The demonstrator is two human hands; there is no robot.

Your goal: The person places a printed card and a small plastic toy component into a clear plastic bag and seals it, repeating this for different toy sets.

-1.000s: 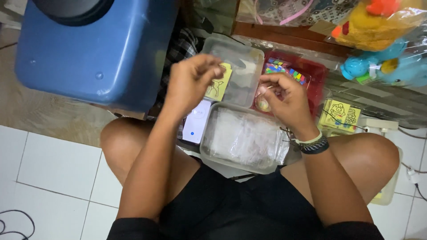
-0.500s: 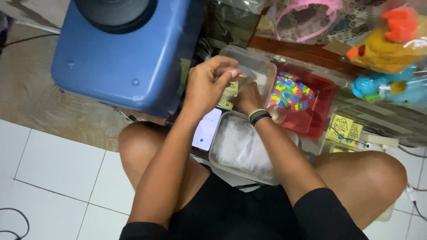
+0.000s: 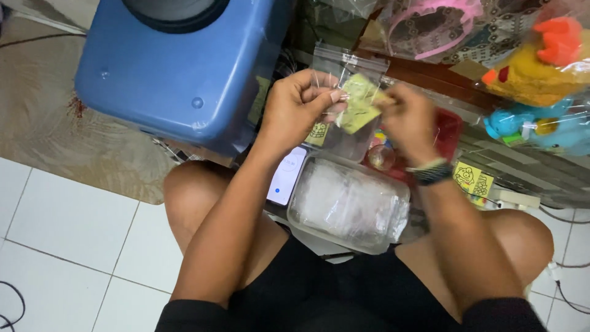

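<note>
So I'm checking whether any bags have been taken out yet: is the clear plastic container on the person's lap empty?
No, the clear plastic container on the lap holds a stack of clear bags, below the left hand and right hand.

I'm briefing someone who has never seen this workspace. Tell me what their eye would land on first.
First, the two hands meeting at centre: the left hand pinches a clear plastic bag while the right hand holds a small yellow-green card at its mouth. Next, the big blue plastic container fills the upper left. Below the hands, a clear tub of plastic bags rests on the lap beside a phone.
</note>
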